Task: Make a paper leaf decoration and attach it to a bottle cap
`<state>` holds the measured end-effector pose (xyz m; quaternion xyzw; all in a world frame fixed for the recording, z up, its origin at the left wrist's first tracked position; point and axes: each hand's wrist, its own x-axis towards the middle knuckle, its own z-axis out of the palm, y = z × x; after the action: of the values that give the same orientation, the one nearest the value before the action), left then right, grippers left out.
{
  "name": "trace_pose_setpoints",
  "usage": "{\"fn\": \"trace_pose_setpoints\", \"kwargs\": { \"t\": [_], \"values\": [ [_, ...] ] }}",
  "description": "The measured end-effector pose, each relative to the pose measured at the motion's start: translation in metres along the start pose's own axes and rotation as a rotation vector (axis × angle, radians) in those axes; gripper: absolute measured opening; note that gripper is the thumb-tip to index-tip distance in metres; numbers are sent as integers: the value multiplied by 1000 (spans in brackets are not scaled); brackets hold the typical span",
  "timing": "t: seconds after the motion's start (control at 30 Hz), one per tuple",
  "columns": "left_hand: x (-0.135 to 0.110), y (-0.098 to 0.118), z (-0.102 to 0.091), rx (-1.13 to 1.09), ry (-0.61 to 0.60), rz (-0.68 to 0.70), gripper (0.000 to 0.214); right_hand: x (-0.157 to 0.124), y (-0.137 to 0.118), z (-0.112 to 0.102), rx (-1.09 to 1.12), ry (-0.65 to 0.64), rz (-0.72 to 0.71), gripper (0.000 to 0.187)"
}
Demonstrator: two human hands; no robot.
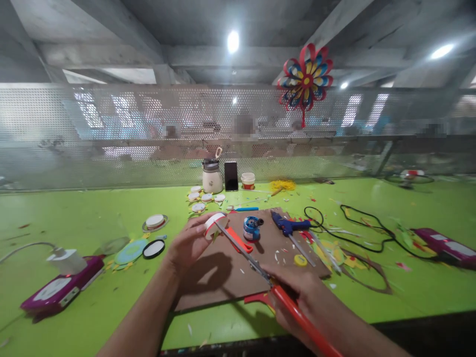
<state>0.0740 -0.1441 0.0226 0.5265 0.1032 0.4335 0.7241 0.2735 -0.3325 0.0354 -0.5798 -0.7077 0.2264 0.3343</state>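
In the head view my left hand (pixel 189 244) pinches a white round disc (pixel 214 225) with a red edge, raised above a brown board (pixel 208 285). My right hand (pixel 293 297) is closed round the red handles of long, narrow-bladed scissors (pixel 256 264). Their blade tips meet the near side of the disc. Whether the blades are parted is hard to make out. Just behind the blades lie an orange tool (pixel 240 241), partly covered, and a blue round container (pixel 252 228) with a black piece on top. A blue glue gun (pixel 288 224) rests on the board's right part.
Several small white discs (pixel 199 207) lie near a beige bottle (pixel 211 177), a phone (pixel 231 176) and a white cup (pixel 248 180). Purple power strips (pixel 63 285) sit left and right; black cable curls at right. A paper flower (pixel 306 80) hangs by the mesh screen (pixel 148 114).
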Motion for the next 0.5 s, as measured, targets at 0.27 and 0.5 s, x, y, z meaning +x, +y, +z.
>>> {"fn": "trace_pose_setpoints", "kwargs": {
  "t": [0.27,0.5],
  "values": [
    [-1,1,-3,-4,-12,-1,40,-2,5,6,8,-12,19,38],
    [0,2,-5,28,-20,5,42,-4,4,8,44,-22,24,38]
  ]
}}
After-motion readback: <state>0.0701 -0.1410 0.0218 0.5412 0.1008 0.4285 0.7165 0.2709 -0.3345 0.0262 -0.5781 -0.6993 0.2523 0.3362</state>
